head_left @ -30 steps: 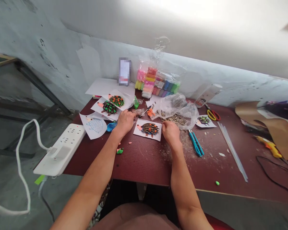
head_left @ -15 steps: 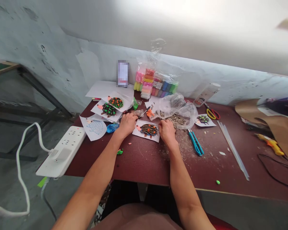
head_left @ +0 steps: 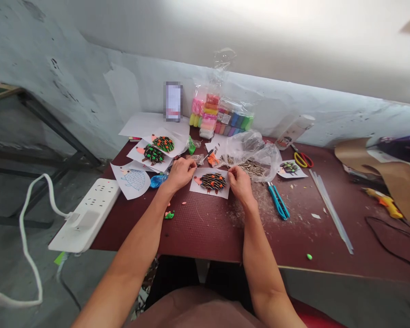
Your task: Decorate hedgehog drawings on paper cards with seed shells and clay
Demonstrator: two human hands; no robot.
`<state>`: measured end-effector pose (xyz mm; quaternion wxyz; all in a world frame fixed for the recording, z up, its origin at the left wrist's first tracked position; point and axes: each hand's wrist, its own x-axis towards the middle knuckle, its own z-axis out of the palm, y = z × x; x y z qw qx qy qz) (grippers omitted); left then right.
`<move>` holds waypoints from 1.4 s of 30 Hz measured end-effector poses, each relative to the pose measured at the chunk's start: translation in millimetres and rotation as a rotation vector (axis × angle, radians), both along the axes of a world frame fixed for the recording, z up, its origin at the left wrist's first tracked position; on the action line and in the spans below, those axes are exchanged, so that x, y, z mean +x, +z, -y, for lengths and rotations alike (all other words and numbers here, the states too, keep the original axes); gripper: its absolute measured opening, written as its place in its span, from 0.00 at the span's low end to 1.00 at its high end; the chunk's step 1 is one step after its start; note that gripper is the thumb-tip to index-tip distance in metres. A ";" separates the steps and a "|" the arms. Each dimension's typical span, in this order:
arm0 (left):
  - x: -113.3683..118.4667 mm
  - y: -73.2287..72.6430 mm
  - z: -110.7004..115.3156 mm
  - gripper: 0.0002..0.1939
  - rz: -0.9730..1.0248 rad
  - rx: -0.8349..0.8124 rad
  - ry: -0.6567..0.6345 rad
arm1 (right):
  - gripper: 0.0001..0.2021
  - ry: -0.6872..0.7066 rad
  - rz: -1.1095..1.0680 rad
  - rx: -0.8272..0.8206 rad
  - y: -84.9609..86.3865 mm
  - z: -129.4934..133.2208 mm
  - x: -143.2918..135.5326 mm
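Note:
A white paper card carries a hedgehog picture with a pink clay face, a dark body of spine-like pieces and orange dots. It lies between my two hands on the dark red table. My left hand has its fingers pinched at the card's upper left corner. At the right edge, my right hand is closed with thumb and fingers on the card. Just behind sit orange clay and a clear bag with many small brown pieces.
To the left lie hedgehog cards, a blue hedgehog drawing and a power strip. On the right are a teal utility knife, scissors, glue sticks and a yellow glue gun. Clay packs stand against the wall.
Both hands have shifted slightly, and the hedgehog card now sits a little straighter, with more of its right edge showing. The whole view has moved a little.

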<state>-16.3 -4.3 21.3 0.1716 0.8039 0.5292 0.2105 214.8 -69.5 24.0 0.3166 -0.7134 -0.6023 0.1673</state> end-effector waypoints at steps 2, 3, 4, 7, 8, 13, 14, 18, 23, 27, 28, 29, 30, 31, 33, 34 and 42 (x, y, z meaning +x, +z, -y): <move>0.7 1.7 0.0 0.09 0.079 -0.017 0.000 | 0.12 -0.026 -0.074 0.008 -2.9 -1.3 1.3; 1.1 2.0 0.1 0.09 0.119 -0.029 0.000 | 0.12 -0.034 -0.108 0.006 -4.3 -1.9 1.8; 1.5 2.0 0.1 0.08 0.158 -0.043 0.000 | 0.13 -0.040 -0.140 0.001 -5.4 -2.6 2.2; 2.1 0.4 -0.7 0.07 0.260 -0.076 0.008 | 0.13 -0.058 -0.242 -0.035 -7.7 -4.2 2.9; 2.0 -0.5 -1.3 0.07 0.289 -0.086 0.014 | 0.12 -0.063 -0.283 -0.057 -8.0 -4.6 2.8; 0.9 -3.1 -4.2 0.06 0.407 -0.125 0.035 | 0.07 -0.044 -0.489 -0.172 -6.7 -4.6 -0.7; 0.8 -3.0 -4.4 0.06 0.431 -0.130 0.036 | 0.07 -0.046 -0.513 -0.178 -5.9 -4.2 -1.7; 1.2 -0.7 -3.8 0.05 0.520 -0.152 0.044 | 0.07 -0.068 -0.554 -0.187 -2.8 -3.2 -5.0; 2.2 3.1 -3.0 0.04 0.644 -0.219 0.051 | 0.09 -0.064 -0.596 -0.193 -1.3 -3.0 -7.3; 1.8 5.7 -2.6 0.02 0.768 -0.343 0.070 | 0.12 -0.030 -0.709 -0.152 1.6 -2.5 -8.2; 1.7 6.6 -2.3 0.02 0.793 -0.374 0.076 | 0.13 -0.028 -0.738 -0.140 2.9 -2.2 -8.3; 1.5 7.5 -2.0 0.02 0.819 -0.398 0.082 | 0.14 -0.028 -0.765 -0.131 4.3 -1.8 -8.5; 1.4 8.4 -1.7 0.01 0.846 -0.417 0.087 | 0.15 -0.029 -0.791 -0.127 5.8 -1.3 -8.7; 1.3 9.1 -1.5 0.01 0.875 -0.431 0.092 | 0.16 -0.028 -0.815 -0.124 7.3 -0.7 -9.2; 1.0 9.5 -1.7 0.01 0.930 -0.448 0.097 | 0.19 -0.016 -0.865 -0.122 10.1 0.6 -10.9; 0.8 9.2 -2.1 0.01 0.956 -0.451 0.098 | 0.21 -0.004 -0.896 -0.117 11.1 1.3 -12.2; -2.9 1.7 -6.3 0.03 1.083 -0.386 0.112 | 0.26 0.070 -1.109 -0.090 5.4 2.3 -21.1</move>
